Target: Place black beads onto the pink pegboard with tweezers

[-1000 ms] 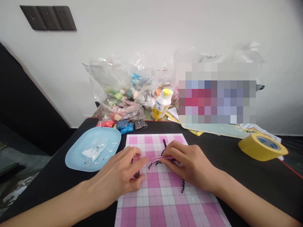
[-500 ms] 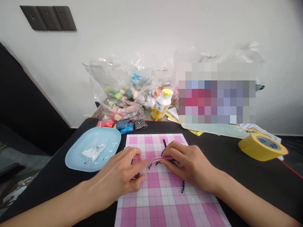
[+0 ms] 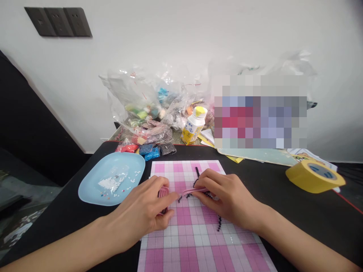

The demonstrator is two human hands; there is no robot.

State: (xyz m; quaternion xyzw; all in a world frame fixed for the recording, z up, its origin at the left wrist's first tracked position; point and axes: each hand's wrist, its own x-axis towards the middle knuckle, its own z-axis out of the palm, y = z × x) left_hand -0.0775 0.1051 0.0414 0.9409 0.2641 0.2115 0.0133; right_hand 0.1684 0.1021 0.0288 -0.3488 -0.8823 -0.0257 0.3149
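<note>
A small pink slotted tray (image 3: 163,192) with dark bits in it is in my left hand (image 3: 150,204), the fingers curled round it. The left index finger reaches right, close to the tip of pink tweezers (image 3: 195,190). Those tweezers are pinched in my right hand (image 3: 227,192). Beneath both hands lies a pink-and-white checked pegboard (image 3: 193,234). Small black beads (image 3: 219,223) form lines on it, and a few black beads (image 3: 180,198) sit near the tweezers' tip. My right hand hides part of the bead pattern.
Left of the board, a light-blue plate (image 3: 87,189) holds white beads and a clear bag. Behind stand a yellow-and-white bottle (image 3: 193,126), plastic bags (image 3: 124,98), and blue and black bead packets (image 3: 152,153). A yellow tape roll (image 3: 300,177) lies at right.
</note>
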